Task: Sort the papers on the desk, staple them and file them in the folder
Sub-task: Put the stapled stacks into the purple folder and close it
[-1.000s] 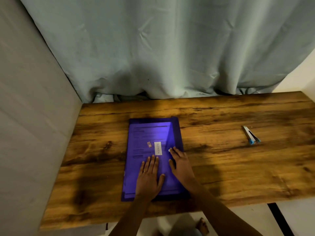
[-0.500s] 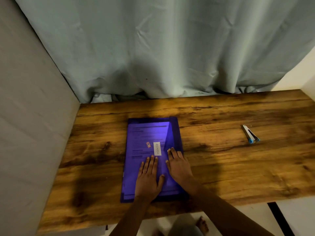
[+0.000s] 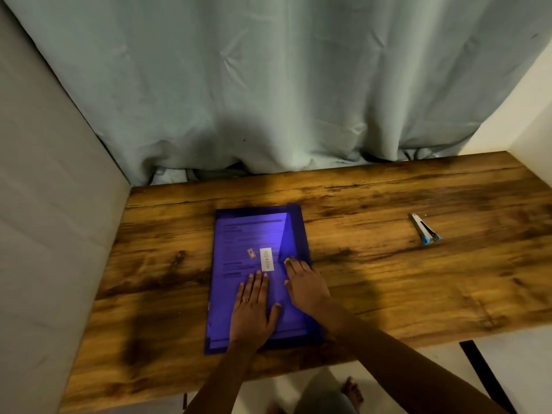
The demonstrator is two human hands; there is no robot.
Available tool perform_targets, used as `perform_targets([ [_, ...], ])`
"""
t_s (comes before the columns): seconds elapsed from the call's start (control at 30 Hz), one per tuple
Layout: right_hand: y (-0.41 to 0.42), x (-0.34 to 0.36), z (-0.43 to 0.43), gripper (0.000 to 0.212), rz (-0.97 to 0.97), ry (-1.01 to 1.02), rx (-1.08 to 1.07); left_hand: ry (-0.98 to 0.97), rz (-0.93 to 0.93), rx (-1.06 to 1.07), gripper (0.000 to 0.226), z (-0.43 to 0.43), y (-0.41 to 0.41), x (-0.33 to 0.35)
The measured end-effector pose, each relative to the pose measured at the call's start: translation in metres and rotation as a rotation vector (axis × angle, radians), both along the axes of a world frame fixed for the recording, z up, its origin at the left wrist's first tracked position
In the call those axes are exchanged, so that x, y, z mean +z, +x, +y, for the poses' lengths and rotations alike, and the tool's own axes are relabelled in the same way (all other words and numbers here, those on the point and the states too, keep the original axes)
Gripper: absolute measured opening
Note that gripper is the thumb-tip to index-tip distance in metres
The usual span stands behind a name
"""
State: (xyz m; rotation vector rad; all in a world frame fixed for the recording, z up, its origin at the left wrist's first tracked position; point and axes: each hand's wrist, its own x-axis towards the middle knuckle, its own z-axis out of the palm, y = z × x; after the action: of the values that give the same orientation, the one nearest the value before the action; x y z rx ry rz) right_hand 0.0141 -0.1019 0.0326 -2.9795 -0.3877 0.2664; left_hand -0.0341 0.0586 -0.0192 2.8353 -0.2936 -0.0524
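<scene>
The left hand (image 3: 252, 309) and right hand (image 3: 306, 286) lie flat and open on the shut folder (image 3: 239, 234), gripping nothing. They have hardly moved, so the filing looks about done. The folder, with the papers (image 3: 236, 249) inside, sits at the desk's (image 3: 388, 279) front edge, and bare wood runs right to the stapler (image 3: 424, 231).

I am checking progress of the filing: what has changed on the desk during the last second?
Almost nothing. The right hand edged slightly left on the purple folder; the left hand stays flat on it. Nothing was gripped or released. The stapler has not moved.
</scene>
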Motion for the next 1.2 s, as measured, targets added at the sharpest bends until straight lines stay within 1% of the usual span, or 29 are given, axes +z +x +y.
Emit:
perform_targets([
  [0.07,-0.01,-0.007,-0.008,0.064,0.02,0.082,0.011,0.011,0.008,0.003,0.072,-0.001,0.0,0.001],
  [0.17,-0.027,-0.016,-0.018,0.067,-0.004,0.195,0.001,0.007,0.013,0.013,0.074,-0.006,0.0,0.002],
  [0.3,-0.038,-0.019,-0.035,0.069,0.021,0.258,-0.057,-0.006,0.047,0.027,0.076,-0.024,0.004,0.006],
  [0.47,-0.032,-0.014,-0.077,0.069,0.06,0.34,-0.115,-0.029,0.065,0.021,0.08,-0.062,0.02,0.012],
  [0.6,-0.011,-0.007,-0.132,0.063,-0.017,0.4,-0.252,-0.014,0.073,0.005,0.083,-0.095,0.037,0.013],
  [0.67,0.005,-0.002,-0.163,0.063,-0.027,0.397,-0.353,-0.011,0.077,0.008,0.085,-0.109,0.045,0.014],
  [0.83,0.041,0.006,-0.243,0.071,-0.073,0.351,-0.608,-0.032,0.045,0.019,0.092,-0.135,0.062,0.013],
  [0.93,0.059,0.005,-0.283,0.063,-0.05,0.315,-0.711,-0.037,0.027,0.026,0.093,-0.146,0.07,0.01],
  [1.07,0.072,0.001,-0.314,0.059,-0.032,0.273,-0.749,-0.021,0.03,0.032,0.092,-0.155,0.079,0.009],
  [1.2,0.077,-0.005,-0.318,0.057,-0.039,0.249,-0.751,-0.013,0.088,0.025,0.088,-0.158,0.082,0.011],
])
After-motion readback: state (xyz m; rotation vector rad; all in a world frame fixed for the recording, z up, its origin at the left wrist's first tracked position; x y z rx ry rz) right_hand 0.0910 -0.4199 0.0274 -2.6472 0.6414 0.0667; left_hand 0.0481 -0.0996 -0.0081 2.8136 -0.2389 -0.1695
